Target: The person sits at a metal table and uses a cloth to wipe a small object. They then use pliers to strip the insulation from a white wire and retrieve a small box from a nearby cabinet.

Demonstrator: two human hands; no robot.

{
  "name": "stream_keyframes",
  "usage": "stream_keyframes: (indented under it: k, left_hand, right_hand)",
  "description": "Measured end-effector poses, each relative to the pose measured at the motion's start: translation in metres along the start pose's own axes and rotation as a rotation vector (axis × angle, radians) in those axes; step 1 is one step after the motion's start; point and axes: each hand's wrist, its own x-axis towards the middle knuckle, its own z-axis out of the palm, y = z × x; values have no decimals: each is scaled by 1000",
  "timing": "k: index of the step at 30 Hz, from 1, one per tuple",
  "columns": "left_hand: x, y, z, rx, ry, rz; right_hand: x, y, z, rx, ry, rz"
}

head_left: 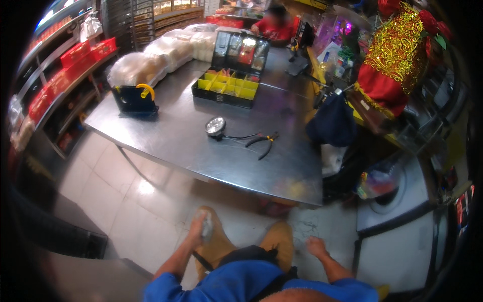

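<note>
My left hand is at my left knee, closed around a small pale, greyish object whose kind I cannot make out. Beside my right knee my right hand hangs with its fingers curled in, and nothing shows in it. Both hands are below the near edge of the metal table. On the tabletop lie a round LED lamp with dark wires and a pair of black-and-yellow pliers, its handles spread. Further back stands a black organizer case with yellow compartments and its lid raised.
A dark blue holder with a yellow curved piece stands at the table's left. Bagged bread lines the back left. A person in red is beyond the table. At right are a dark cap and a red-gold garment.
</note>
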Motion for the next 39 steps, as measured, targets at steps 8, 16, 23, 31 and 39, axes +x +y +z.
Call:
stream_keyframes:
  k: [8, 16, 23, 31, 39]
  left_hand:
    - [28, -103, 13, 740, -204, 537]
    - [-2, -78, 23, 580, -92, 351]
    - [-77, 7, 74, 743, -151, 402]
    - [-91, 226, 131, 1050, 273, 1290]
    - [111, 305, 105, 1514, 532, 1219]
  right_hand:
    - [22, -156, 31, 246, -126, -371]
    - [27, -236, 23, 275, -86, -647]
    - [0, -269, -49, 385, -96, -648]
    - [25, -300, -135, 385, 47, -960]
    - [92, -393, -146, 308, 19, -1381]
